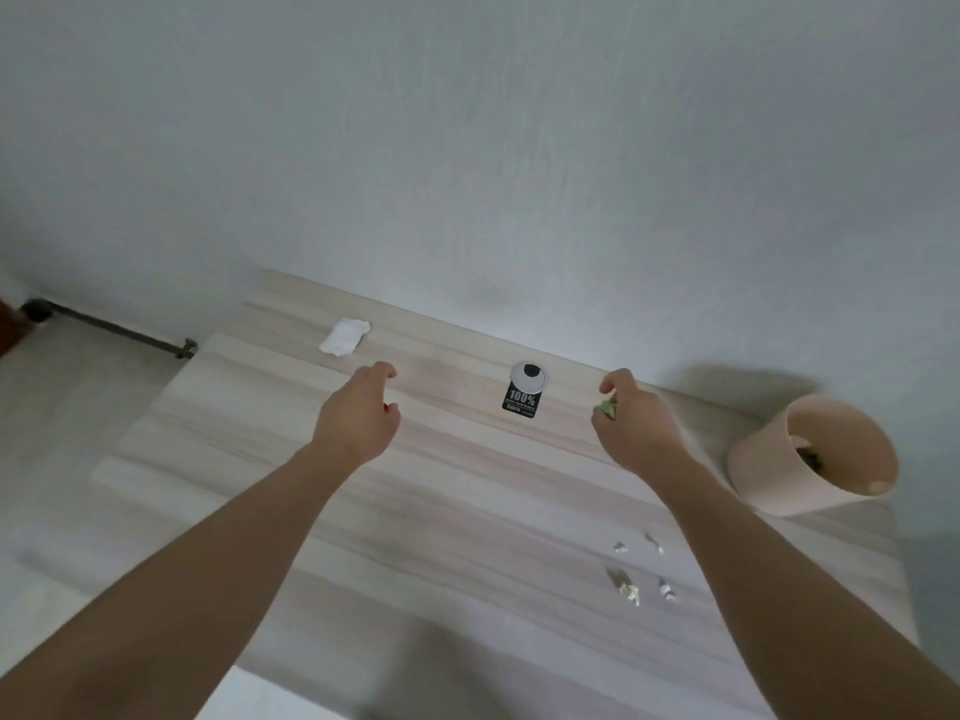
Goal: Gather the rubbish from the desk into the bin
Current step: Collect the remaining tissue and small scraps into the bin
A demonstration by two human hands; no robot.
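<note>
1. Right of centre in the frame, the right hand (pixel 631 426) is pinching a small green scrap (pixel 607 407) between its thumb and curled fingers, and is hovering above the pale striped wooden desk (pixel 467 501).
2. Further right, a round beige bin (pixel 769 480) is standing at the desk's right end, well apart from the hand, with its mouth showing towards the camera. Something dark and something pale are lying inside it, too blurred to name.
3. In the lower right of the frame, beside the right forearm, several small pale scraps (pixel 628 590) are lying scattered on the desk, each apart from the others.
4. Towards the upper left of the desk, a crumpled white tissue (pixel 345 336) is lying near the back edge, just beyond the left hand (pixel 358 420) and not touching it.
5. Left of centre, the left hand is reaching out over the desk with its fingers loosely curled and its thumb and forefinger apart, gripping nothing that shows. A red speck is showing by the thumb, too small to identify.
6. Between the two hands, a round white cable grommet (pixel 529 376) is sitting in the desk near the back edge, with a black sticker (pixel 521 400) marked "100%" touching its near side.
7. At the left edge of the frame, a dark metal pipe (pixel 109 328) is running along the foot of the pale wall (pixel 467 148), which is filling the upper half.
</note>
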